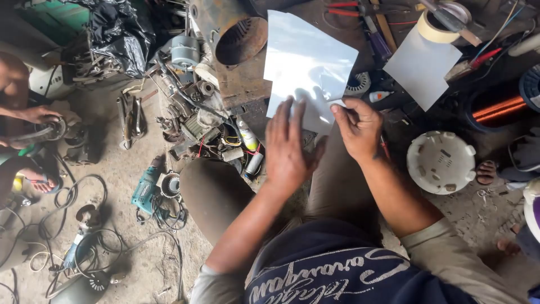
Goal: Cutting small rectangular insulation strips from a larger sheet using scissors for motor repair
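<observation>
1. Where the left hand [288,147] lies flat, fingers spread and released, its palm presses the lower edge of a white sheet [306,67] against the person's lap; nothing is gripped.
2. The right hand [356,127] is clenched in a pinch at the sheet's lower right corner; what sits between thumb and fingers is too small to tell.
3. The white sheet extends upward from both hands, its top edge just beside a rusty motor housing [233,31]; a second white sheet [422,67] lies apart to the right, below a roll of tape [441,23].
4. Left of the lap: a pile of motor parts and wires [197,118]; a teal power drill [147,188] on the floor.
5. Right of the lap: a round white cover [441,162]; a coil of copper wire [498,107].
6. Far left: another person's hand [36,114] on a part.
</observation>
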